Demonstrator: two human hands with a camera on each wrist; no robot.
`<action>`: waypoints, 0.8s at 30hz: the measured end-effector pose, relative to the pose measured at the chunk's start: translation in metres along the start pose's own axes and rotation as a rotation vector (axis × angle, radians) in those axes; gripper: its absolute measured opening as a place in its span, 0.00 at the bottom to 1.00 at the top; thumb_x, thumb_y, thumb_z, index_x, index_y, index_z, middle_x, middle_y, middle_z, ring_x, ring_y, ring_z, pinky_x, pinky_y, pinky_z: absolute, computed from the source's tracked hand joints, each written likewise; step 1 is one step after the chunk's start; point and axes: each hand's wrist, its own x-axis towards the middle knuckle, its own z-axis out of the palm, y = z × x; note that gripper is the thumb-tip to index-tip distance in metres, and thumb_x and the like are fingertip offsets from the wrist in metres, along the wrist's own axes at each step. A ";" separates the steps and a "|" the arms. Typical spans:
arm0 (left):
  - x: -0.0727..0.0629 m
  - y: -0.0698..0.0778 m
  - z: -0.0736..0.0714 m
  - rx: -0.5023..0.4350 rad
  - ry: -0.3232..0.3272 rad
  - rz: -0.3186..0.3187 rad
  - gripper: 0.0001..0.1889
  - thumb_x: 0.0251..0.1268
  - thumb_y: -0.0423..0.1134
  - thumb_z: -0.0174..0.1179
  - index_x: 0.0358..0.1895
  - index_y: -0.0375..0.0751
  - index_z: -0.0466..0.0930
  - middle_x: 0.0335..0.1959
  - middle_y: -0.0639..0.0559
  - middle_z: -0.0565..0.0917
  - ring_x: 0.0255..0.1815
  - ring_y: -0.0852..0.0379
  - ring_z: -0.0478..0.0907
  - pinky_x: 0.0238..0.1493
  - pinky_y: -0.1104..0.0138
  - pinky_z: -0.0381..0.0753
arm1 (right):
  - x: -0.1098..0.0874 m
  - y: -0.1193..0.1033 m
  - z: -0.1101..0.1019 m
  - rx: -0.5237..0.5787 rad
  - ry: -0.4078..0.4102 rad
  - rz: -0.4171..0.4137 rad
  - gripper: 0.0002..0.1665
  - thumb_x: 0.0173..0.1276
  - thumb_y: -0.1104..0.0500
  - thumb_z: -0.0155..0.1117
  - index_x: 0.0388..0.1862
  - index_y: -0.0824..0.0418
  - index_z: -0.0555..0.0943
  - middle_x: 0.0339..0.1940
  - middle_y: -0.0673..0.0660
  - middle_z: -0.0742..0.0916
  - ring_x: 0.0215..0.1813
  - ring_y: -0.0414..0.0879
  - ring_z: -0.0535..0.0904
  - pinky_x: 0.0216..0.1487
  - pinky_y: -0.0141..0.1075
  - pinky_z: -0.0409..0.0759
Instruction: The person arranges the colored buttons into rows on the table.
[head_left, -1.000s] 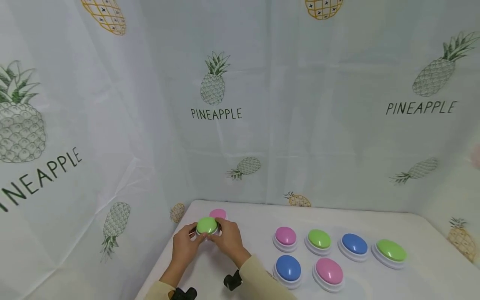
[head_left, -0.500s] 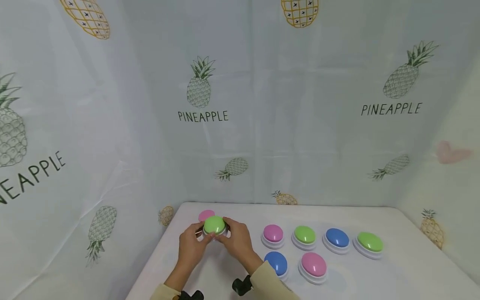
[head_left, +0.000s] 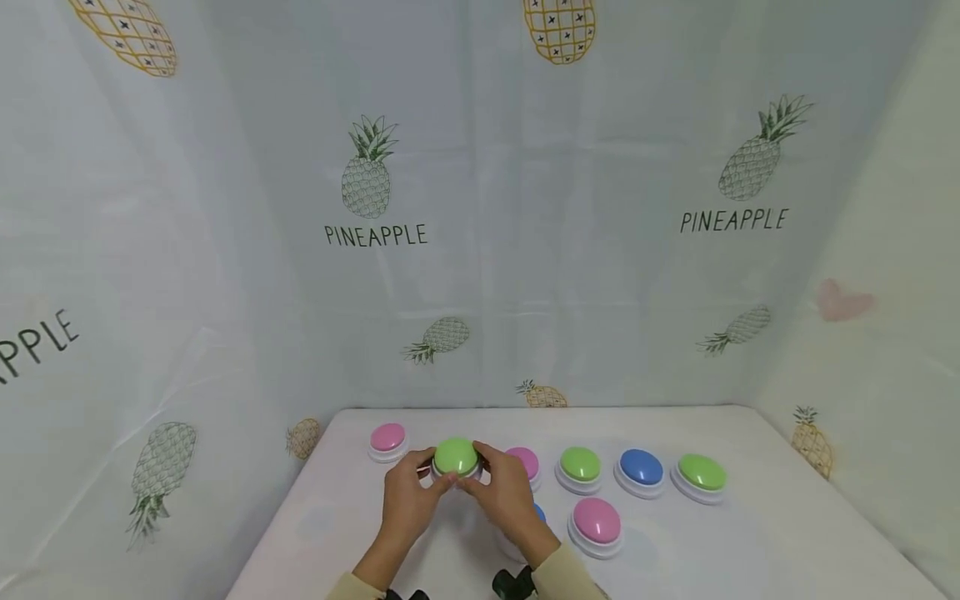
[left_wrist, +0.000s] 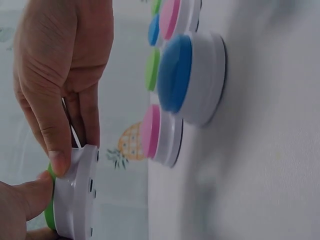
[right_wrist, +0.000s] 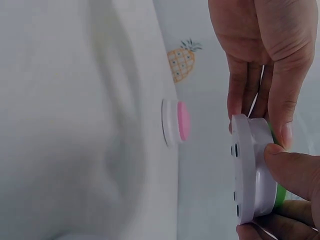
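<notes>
Both hands hold a push button with a green dome and a white round base above the table. My left hand grips its left side and my right hand its right side, thumbs near each other at the front. In the left wrist view the button's white base stands apart from the tabletop. The right wrist view shows small dark spots on the underside of the base, with my right thumb pressed near the dome's edge.
A pink button sits alone at the back left of the white table. To the right stand another pink button, a green one, a blue one, a second green one and a front pink one. My right hand partly hides a blue button.
Both hands have carried the green button rightward, away from the back-left pink button, which now shows whole. The head view has turned to the right.
</notes>
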 end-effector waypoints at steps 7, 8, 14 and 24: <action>-0.006 0.019 0.030 -0.053 -0.037 0.059 0.26 0.58 0.34 0.78 0.56 0.24 0.81 0.52 0.34 0.87 0.53 0.38 0.86 0.56 0.51 0.88 | -0.014 0.020 -0.031 -0.069 0.036 0.024 0.39 0.61 0.54 0.82 0.65 0.72 0.80 0.55 0.68 0.89 0.55 0.60 0.88 0.55 0.52 0.88; -0.007 0.022 0.035 -0.059 -0.049 0.058 0.26 0.59 0.35 0.78 0.57 0.24 0.81 0.52 0.34 0.87 0.54 0.38 0.86 0.56 0.52 0.87 | -0.016 0.022 -0.036 -0.075 0.041 0.029 0.38 0.61 0.54 0.83 0.65 0.72 0.80 0.55 0.68 0.89 0.54 0.60 0.88 0.54 0.51 0.88; -0.009 0.042 0.063 -0.060 -0.114 0.079 0.26 0.59 0.34 0.78 0.58 0.26 0.81 0.53 0.36 0.86 0.54 0.40 0.85 0.57 0.52 0.87 | -0.027 0.040 -0.065 -0.085 0.090 0.042 0.38 0.60 0.56 0.83 0.64 0.73 0.80 0.55 0.70 0.89 0.56 0.62 0.88 0.55 0.53 0.88; -0.016 0.064 0.106 -0.149 -0.218 0.110 0.25 0.58 0.31 0.78 0.57 0.25 0.83 0.53 0.35 0.87 0.51 0.40 0.87 0.54 0.53 0.88 | -0.049 0.069 -0.106 -0.128 0.160 0.096 0.39 0.55 0.57 0.85 0.62 0.73 0.82 0.54 0.69 0.89 0.53 0.62 0.89 0.53 0.53 0.88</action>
